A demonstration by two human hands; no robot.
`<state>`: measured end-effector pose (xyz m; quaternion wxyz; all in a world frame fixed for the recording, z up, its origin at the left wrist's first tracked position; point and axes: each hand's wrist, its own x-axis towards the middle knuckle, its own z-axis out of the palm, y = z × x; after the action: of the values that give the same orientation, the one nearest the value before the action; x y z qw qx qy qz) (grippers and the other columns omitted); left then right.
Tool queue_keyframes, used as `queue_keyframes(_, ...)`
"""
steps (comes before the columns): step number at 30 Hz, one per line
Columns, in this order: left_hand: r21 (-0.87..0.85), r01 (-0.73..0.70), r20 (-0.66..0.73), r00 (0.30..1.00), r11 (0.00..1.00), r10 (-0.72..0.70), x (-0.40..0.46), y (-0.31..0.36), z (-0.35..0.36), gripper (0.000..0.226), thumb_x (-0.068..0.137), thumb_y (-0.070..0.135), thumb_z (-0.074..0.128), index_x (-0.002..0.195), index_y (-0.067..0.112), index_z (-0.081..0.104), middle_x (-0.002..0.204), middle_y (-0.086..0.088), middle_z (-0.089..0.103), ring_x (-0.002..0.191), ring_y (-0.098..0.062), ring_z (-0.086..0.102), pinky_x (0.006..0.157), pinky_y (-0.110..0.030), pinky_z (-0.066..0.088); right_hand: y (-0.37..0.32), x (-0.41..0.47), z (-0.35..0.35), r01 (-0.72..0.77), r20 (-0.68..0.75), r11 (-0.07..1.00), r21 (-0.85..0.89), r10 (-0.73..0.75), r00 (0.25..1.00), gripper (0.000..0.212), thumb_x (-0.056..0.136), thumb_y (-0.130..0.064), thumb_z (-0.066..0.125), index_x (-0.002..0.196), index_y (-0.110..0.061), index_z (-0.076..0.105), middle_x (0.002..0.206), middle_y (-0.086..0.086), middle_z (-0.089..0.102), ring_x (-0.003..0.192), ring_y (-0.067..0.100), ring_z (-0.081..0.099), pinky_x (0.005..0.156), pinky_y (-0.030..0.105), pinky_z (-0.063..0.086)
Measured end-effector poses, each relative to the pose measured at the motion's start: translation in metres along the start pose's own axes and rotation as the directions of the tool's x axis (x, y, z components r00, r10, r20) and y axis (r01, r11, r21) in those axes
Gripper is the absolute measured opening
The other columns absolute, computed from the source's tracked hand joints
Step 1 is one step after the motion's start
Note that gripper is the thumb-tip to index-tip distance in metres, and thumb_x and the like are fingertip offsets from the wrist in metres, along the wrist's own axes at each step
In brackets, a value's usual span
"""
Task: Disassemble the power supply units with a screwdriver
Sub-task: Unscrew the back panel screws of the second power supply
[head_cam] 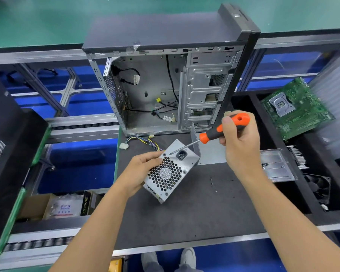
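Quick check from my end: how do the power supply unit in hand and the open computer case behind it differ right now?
The power supply unit is small, tilted and gripped by the left hand; the computer case is far bigger, stands upright on the work mat and nobody touches it. The unit is closed, with a honeycomb fan grille facing up; the case has its side open and looks mostly gutted, only loose cables inside. The screwdriver in the right hand points at the unit, not the case. Both are bare grey sheet metal.

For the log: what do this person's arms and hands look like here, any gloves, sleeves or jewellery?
Both forearms are bare as far as the frame shows, with no sleeve in view. The left hand and right hand wear no gloves. No watch, wristband or ring is visible on either. No markings or tape show on the arms.
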<state>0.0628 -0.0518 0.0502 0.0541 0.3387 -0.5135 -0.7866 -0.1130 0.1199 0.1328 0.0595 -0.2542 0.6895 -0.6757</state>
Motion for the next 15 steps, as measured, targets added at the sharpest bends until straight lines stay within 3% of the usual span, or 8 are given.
queue_keyframes(7,-0.01,-0.014,-0.024,1.0,1.0,0.014,0.003,-0.001,-0.001,0.029,0.099,0.006,0.055,0.124,0.013,0.069,0.113,-0.015,0.074,0.105,-0.031,0.071,0.086,-0.039,0.059,-0.012,0.004,0.027,0.059,0.085,0.99,-0.126,-0.048,0.995,0.01,0.084,-0.045,0.058,0.088,-0.039,0.051,0.077,0.0,0.065,0.066,0.026,0.059,0.068,0.045,0.052)
queue_keyframes(12,-0.012,-0.02,-0.044,0.999,1.0,0.019,0.004,-0.002,-0.001,0.03,0.099,0.007,0.056,0.125,0.013,0.068,0.111,-0.014,0.074,0.105,-0.031,0.071,0.082,-0.037,0.06,-0.013,0.008,0.032,0.096,0.147,0.979,-0.182,-0.07,0.987,0.009,0.084,-0.048,0.058,0.086,-0.049,0.05,0.078,-0.005,0.065,0.069,0.018,0.062,0.071,0.041,0.053)
queue_keyframes(15,-0.012,-0.019,-0.048,0.999,1.0,0.019,0.004,-0.001,-0.002,0.03,0.099,0.007,0.056,0.125,0.014,0.068,0.111,-0.013,0.074,0.105,-0.03,0.071,0.084,-0.038,0.06,-0.015,0.014,0.034,0.141,0.198,0.963,-0.228,-0.096,0.975,0.011,0.086,-0.046,0.058,0.091,-0.042,0.049,0.081,-0.009,0.064,0.076,0.013,0.063,0.073,0.041,0.054)
